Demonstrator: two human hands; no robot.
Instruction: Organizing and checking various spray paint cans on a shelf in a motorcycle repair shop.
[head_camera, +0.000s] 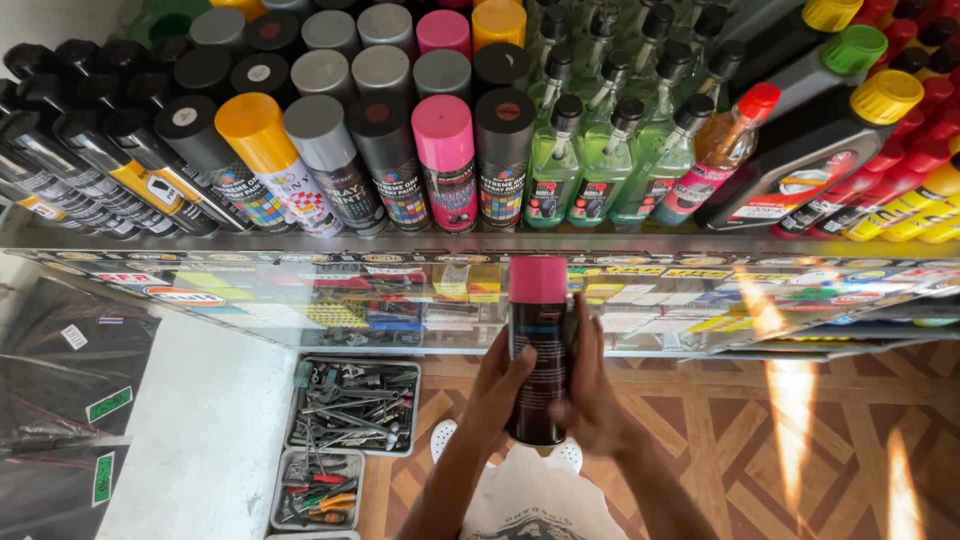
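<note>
**Pink-capped spray can, both hands, in front of the glass shelf**

So I had the spray can (537, 350) with the pink cap up in front of me, held upright just below the edge of the glass shelf (300, 243). My left hand (497, 392) was wrapped round the lower left of the can, thumb lying across the front of the black body. My right hand (588, 388) was cupped on the other side, fingers (581, 330) running up along it. So both sets of fingers were closed on the can, nothing loose.

Up on the shelf the cans stood packed in tight rows: an orange-capped can (258, 150), grey-capped ones, another pink-capped can (446, 160), a black-capped can (504, 155) right beside it. Next to those were green spray bottles (600, 165) and dark oil bottles (800, 150) with yellow and green caps. Below, on the floor, sat a tray of hand tools (352, 405).

My take on handling it well: I reckoned two hands low on the body was the right call, since the cap probably just pushes on and could pop off if grabbed. With the rows that tight, keeping the can dead upright and clear of the neighbours' caps seemed the main thing, because one nudge could likely topple a few. Glass underneath too, so no banging it about.
</note>
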